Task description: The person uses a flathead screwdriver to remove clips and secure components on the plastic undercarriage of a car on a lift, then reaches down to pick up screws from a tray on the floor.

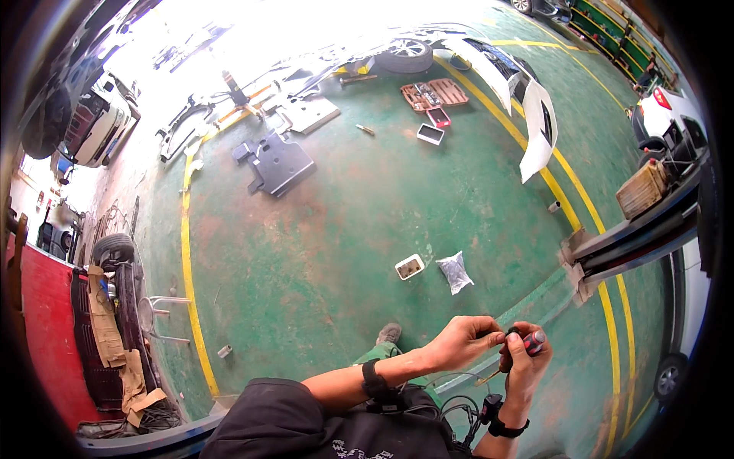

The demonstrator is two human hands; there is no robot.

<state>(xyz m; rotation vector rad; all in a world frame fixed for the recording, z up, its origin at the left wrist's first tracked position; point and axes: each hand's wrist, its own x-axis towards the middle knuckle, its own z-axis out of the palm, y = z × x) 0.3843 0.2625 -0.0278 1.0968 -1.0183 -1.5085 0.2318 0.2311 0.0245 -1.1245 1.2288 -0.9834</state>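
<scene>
My left hand (pixel 465 342) reaches across to the right, its thumb and fingers pinched at a small dark piece (pixel 512 331). What that piece is cannot be made out. Close against it, my right hand (pixel 522 366) is closed around a screwdriver with a red and dark grey handle (pixel 534 341). The handle's end points up, and a thin shaft seems to come out below the fingers. The fingertips of both hands meet at the dark piece. On the floor beyond them lie a silvery plastic bag (pixel 456 272) and a small white tray (pixel 410 267) with dark contents.
Farther off are an open tool case (pixel 433 95), a white bumper piece (pixel 538 130) and a dark flat panel (pixel 275 164). A lift post base (pixel 585 264) stands at right. Metal stool legs (pixel 164 320) and cardboard (pixel 107 329) are at left. Cables (pixel 459 405) hang by my wrists.
</scene>
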